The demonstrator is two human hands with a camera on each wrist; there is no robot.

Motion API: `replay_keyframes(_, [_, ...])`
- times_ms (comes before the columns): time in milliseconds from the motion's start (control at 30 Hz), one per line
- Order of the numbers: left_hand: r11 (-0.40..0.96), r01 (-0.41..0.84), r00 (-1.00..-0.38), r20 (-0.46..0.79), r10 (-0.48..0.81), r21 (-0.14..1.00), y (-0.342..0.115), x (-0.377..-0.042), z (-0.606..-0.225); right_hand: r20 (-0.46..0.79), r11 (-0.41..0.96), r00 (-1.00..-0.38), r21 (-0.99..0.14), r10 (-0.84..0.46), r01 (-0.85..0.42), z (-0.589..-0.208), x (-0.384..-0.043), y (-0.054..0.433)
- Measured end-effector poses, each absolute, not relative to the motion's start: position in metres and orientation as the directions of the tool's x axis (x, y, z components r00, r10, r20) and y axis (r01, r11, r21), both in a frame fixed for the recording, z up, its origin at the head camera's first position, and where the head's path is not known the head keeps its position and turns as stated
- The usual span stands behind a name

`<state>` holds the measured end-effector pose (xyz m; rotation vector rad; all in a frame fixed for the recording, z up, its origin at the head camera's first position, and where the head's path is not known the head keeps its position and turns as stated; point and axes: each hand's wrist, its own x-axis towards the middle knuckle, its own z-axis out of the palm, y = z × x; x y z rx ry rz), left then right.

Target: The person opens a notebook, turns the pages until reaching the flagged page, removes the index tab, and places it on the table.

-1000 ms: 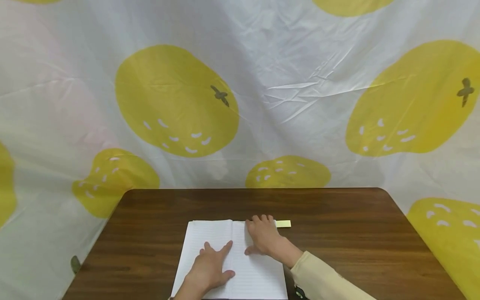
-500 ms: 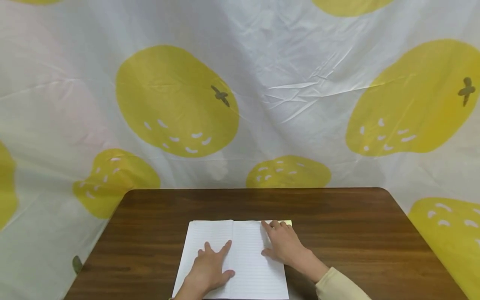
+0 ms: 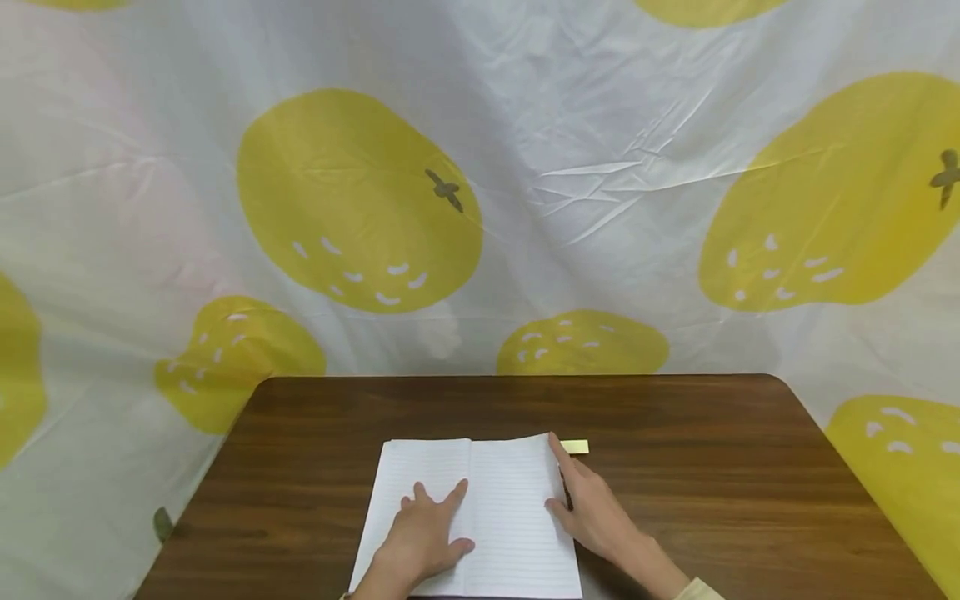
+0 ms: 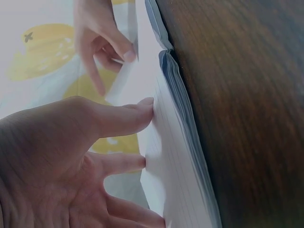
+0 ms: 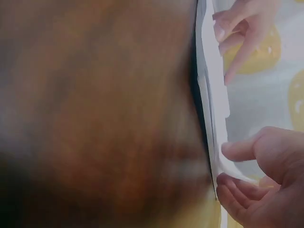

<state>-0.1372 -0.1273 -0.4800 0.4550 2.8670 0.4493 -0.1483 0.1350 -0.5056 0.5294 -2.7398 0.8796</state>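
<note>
An open notebook (image 3: pixel 521 542) with blank lined pages lies on the wooden table. My left hand (image 3: pixel 420 537) rests on its left page, fingers spread, with the index fingertip and thumb reaching the middle fold. At the notebook's right edge, my right hand (image 3: pixel 600 512) pinches a page. In the right wrist view the page (image 5: pixel 232 167) bends upward, thumb above it and fingers beneath. A yellow sticky tab (image 3: pixel 574 447) juts out from the notebook's upper right side, just beyond the right index finger. The left wrist view shows the notebook's layered page edges (image 4: pixel 183 104) and dark cover.
Dark brown table (image 3: pixel 712 467) surface surrounds the notebook. Behind the table hangs a white curtain (image 3: pixel 585 192) printed with large yellow fruit.
My right hand has slid rightward from the top of the right page, over the yellow tab, to the page's right edge, whose upper corner now lifts. The left hand stays in place.
</note>
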Motion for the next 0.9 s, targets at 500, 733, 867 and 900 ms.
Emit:
replay_keyframes(500, [0.901,0.265,-0.932,-0.147,0.331,0.343,-0.128,-0.136,-0.478,0.09,0.633,-0.992,-0.763,-0.093,-0.129,-0.503,-0.114,0.142])
replay_keyframes(733, [0.892,0.268,-0.931,-0.14,0.337,0.364,-0.13,-0.136,-0.478,-0.014,0.491,-0.996,-0.871,-0.091,-0.032,-0.504,-0.112,0.146])
replay_keyframes(867, [0.883,0.256,-0.933,-0.136,0.332,0.394,-0.131,-0.136,-0.478,-0.029,0.41,-0.993,-0.912,-0.116,-0.021,-0.508,-0.115,0.149])
replay_keyframes(900, [0.881,0.247,-0.935,-0.139,0.326,0.403,-0.131,-0.137,-0.478,-0.032,0.378,-0.991,-0.926,-0.129,-0.019,-0.51,-0.116,0.149])
